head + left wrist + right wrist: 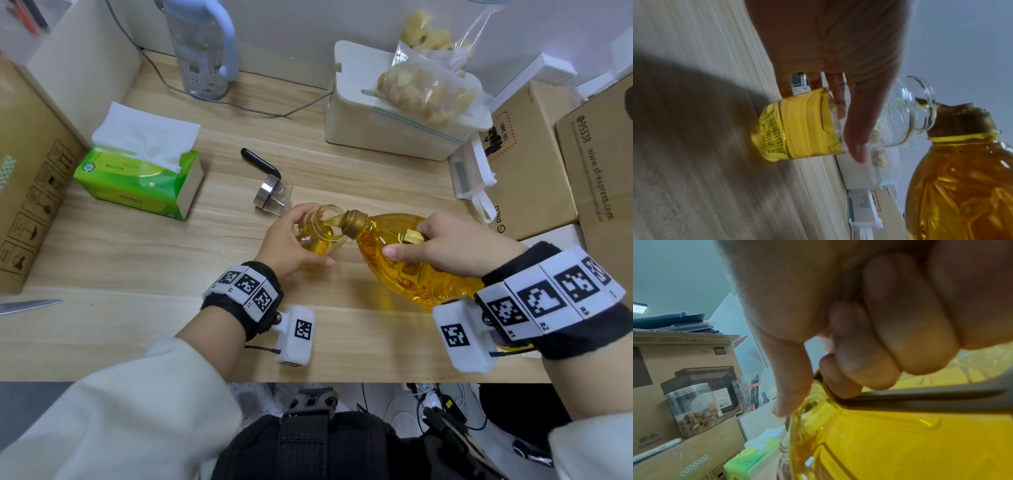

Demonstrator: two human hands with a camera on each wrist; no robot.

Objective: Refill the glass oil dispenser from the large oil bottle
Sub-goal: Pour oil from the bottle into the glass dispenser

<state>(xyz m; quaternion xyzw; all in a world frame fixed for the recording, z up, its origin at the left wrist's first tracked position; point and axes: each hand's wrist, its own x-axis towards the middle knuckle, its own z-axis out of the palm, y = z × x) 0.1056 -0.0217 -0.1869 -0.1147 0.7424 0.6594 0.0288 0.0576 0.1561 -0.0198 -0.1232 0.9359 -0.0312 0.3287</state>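
My left hand (286,240) grips the dispenser (797,125) on the table, my right hand (445,245) grasps the tipped bottle (407,260) by its handle; tilting further could overshoot the rim and spill.

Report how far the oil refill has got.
Done: the dispenser's lid is off, lying on the table. In hand: the right hand tips the large oil bottle, pouring into the glass dispenser that the left hand steadies, partly full. Left: finish filling, refit the lid.
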